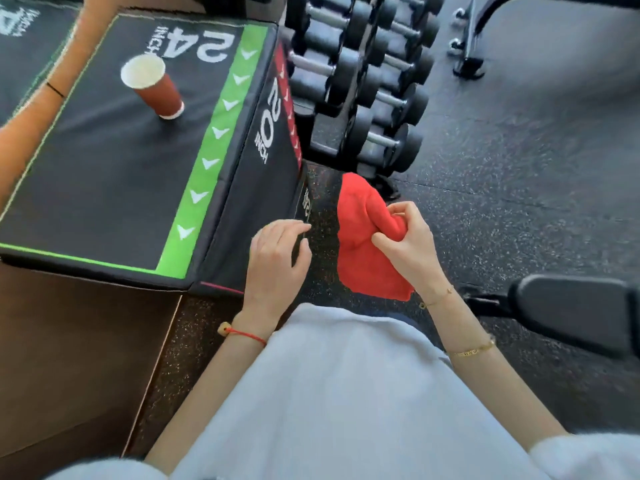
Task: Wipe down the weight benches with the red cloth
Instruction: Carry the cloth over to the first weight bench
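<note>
Cloth bunched in hand, ready for wiping.
Right hand pinches the red cloth, letting it hang above the floor; left hand, fingers loosely curled, holds nothing. Bench waits just right; cup stands on the far box.

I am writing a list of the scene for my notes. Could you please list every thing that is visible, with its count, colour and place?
red cloth: one, red, held up over the floor at centre
paper cup: one, red-brown with white inside, upright on the big box
jump box: one, black with green stripe, marked 24 inch, left
dumbbells: many, black with grey handles, on a rack at top centre
bench pad: one, black, right edge
floor: one, dark speckled
left hand: one, fingers loosely curled, holds nothing, near the box's corner
right hand: one, grips the cloth
</note>
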A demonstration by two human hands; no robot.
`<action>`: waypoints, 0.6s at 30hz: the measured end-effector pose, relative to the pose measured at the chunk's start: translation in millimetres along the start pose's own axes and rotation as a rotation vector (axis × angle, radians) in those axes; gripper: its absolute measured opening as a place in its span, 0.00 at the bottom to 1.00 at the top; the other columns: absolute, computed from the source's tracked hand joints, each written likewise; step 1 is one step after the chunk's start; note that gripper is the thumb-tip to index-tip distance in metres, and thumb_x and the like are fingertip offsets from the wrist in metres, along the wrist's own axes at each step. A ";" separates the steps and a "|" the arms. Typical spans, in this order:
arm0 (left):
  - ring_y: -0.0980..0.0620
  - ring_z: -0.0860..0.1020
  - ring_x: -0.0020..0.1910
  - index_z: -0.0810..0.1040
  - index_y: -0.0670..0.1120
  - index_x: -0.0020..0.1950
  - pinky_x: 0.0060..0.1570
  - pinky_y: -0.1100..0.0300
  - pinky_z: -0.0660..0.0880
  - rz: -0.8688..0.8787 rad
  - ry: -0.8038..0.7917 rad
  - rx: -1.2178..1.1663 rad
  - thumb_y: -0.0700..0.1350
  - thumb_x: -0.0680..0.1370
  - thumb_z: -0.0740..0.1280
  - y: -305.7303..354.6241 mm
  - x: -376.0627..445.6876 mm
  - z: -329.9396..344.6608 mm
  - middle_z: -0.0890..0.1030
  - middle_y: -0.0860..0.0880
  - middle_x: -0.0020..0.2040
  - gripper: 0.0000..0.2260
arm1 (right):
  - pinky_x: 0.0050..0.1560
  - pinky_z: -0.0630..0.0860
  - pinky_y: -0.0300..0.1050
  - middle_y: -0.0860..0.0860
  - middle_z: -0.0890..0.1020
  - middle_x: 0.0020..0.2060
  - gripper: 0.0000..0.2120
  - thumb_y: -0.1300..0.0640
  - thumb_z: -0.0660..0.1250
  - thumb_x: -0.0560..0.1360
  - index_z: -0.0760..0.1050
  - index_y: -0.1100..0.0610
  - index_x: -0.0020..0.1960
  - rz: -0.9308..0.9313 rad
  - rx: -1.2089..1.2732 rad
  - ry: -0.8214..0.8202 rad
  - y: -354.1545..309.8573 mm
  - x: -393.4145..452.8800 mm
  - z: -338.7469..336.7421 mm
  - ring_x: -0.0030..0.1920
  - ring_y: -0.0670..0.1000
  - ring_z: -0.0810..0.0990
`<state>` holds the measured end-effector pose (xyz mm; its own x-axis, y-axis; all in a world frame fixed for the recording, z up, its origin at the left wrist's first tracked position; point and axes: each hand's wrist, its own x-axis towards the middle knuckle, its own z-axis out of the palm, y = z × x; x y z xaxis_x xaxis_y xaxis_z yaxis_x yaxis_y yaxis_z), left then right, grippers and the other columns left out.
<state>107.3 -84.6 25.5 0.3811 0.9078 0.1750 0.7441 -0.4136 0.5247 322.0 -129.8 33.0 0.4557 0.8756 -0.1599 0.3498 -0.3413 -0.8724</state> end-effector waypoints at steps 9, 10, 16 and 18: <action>0.48 0.78 0.60 0.81 0.44 0.58 0.64 0.47 0.72 0.280 -0.117 -0.073 0.40 0.78 0.64 123.2 -15.1 73.3 0.82 0.48 0.57 0.11 | 0.52 0.71 0.45 0.46 0.78 0.46 0.17 0.62 0.72 0.67 0.72 0.55 0.53 0.124 0.052 0.208 86.4 -68.7 -127.2 0.47 0.48 0.76; 0.47 0.78 0.60 0.81 0.43 0.58 0.64 0.47 0.72 0.295 -0.128 -0.086 0.40 0.78 0.64 140.8 -20.7 83.2 0.82 0.48 0.57 0.11 | 0.52 0.71 0.43 0.46 0.78 0.46 0.17 0.62 0.72 0.67 0.72 0.54 0.53 0.138 0.057 0.225 96.4 -77.8 -144.4 0.47 0.48 0.76; 0.47 0.77 0.60 0.81 0.43 0.58 0.64 0.48 0.71 0.348 -0.157 -0.151 0.40 0.78 0.64 243.2 -69.8 143.5 0.82 0.48 0.57 0.11 | 0.47 0.70 0.33 0.43 0.78 0.44 0.16 0.61 0.72 0.67 0.72 0.52 0.52 0.204 0.060 0.303 159.1 -131.1 -247.4 0.43 0.39 0.76; 0.46 0.78 0.60 0.81 0.43 0.58 0.64 0.46 0.72 0.351 -0.171 -0.169 0.39 0.78 0.64 270.5 -86.0 160.4 0.82 0.47 0.57 0.11 | 0.48 0.70 0.33 0.42 0.78 0.43 0.16 0.61 0.72 0.67 0.72 0.52 0.52 0.219 0.062 0.326 177.4 -146.2 -275.3 0.43 0.37 0.75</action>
<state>363.7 -285.7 18.7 0.6918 0.6832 0.2339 0.4577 -0.6653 0.5898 542.7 -412.5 28.8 0.7533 0.6269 -0.1986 0.1705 -0.4778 -0.8617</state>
